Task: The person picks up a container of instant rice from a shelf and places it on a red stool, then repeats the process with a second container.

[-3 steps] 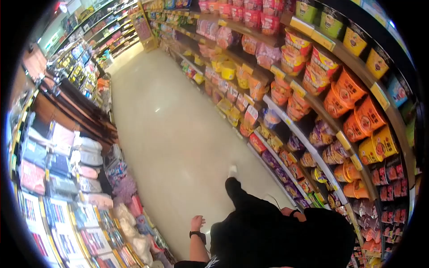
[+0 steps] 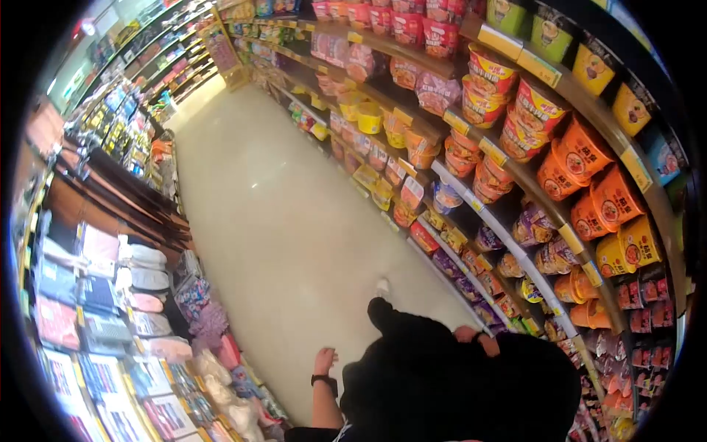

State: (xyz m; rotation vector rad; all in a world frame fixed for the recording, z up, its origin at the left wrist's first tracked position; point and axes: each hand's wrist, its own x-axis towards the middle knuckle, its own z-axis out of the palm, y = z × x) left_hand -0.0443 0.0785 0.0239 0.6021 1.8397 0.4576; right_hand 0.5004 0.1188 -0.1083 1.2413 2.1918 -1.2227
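My left hand hangs beside my dark clothing over the pale floor, with a black band on its wrist. Its fingers are loosely bent and apart, and nothing shows in them. On the other side, my right hand is close to my body, also with a dark wristband. Its fingers are mostly hidden or blurred, so what it may hold cannot be made out. Nearest to it are snack packets on the low right shelf. A light-coloured shoe shows ahead of my body.
A pale aisle floor runs forward between shelves. On the right stand orange noodle tubs, red-and-yellow noodle cups and yellow tubs. Folded textiles and belts line the left. A display stand is at the far end.
My right hand has come slightly left and up, and the thin pale line beside it no longer shows. My forward leg is now more covered by my body.
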